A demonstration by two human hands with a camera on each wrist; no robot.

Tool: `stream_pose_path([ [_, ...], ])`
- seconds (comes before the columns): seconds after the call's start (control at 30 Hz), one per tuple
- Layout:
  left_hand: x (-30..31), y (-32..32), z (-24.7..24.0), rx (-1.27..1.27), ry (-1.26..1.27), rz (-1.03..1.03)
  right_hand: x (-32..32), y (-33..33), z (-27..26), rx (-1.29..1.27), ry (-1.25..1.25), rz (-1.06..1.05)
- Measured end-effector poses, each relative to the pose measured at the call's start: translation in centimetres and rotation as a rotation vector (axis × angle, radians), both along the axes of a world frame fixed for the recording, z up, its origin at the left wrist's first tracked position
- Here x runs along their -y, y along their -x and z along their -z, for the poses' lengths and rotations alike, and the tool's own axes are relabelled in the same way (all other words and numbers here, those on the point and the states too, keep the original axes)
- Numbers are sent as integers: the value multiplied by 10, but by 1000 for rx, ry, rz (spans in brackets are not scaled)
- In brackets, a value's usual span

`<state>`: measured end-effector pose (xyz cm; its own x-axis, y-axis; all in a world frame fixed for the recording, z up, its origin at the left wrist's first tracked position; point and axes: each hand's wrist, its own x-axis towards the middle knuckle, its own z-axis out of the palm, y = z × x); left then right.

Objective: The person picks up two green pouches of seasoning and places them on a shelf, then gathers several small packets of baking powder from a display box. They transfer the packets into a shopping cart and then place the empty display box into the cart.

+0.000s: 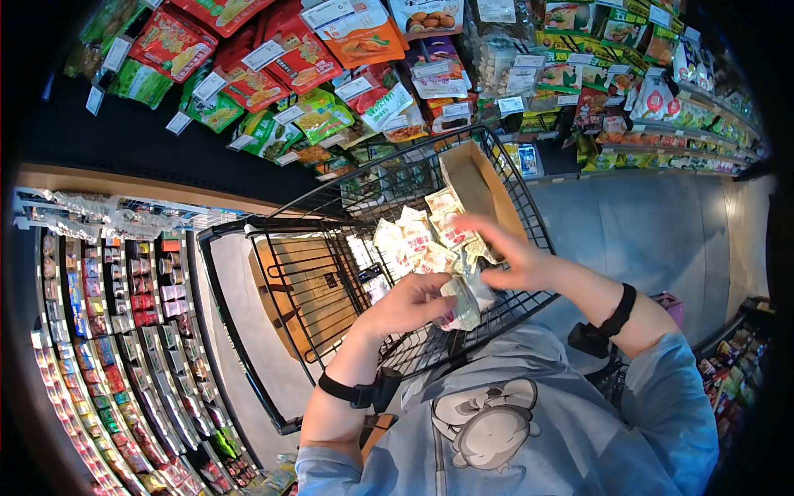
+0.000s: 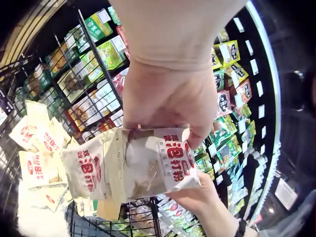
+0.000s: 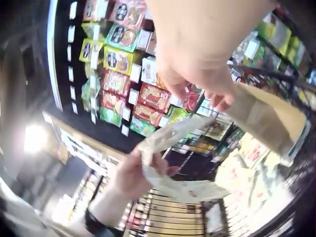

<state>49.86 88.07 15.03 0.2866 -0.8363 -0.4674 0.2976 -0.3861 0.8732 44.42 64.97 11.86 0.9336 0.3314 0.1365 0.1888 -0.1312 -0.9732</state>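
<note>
My left hand [image 1: 405,307] grips cream packets with red print [image 2: 148,163] at one end; they look joined in a folded strip [image 3: 182,190] in the right wrist view. My right hand [image 1: 517,260] is just beyond them over the cart, its fingers bent loosely with nothing between them [image 3: 197,64]. In the left wrist view, part of the right hand [image 2: 197,197] is behind the packets' edge. A heap of similar packets [image 1: 413,240] lies in the black wire cart [image 1: 306,217], beside a brown cardboard box [image 1: 484,190].
A display of bagged foods [image 1: 298,62] with price tags runs along the cart's far side. Shelves of small packages [image 1: 124,331] stand at left, more shelves [image 1: 670,124] at upper right. Another cardboard box [image 1: 302,289] shows through the cart's wires. Grey floor [image 1: 653,223] lies right of the cart.
</note>
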Motion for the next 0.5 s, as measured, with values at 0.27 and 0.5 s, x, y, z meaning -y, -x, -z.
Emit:
stream_pose_path([
  [0.27, -1, 2, -10, 548, -177, 296, -20, -9, -11, -300, 387, -483],
  [0.5, -6, 8, -10, 284, -56, 111, -23, -6, -14, -176, 283, -505],
])
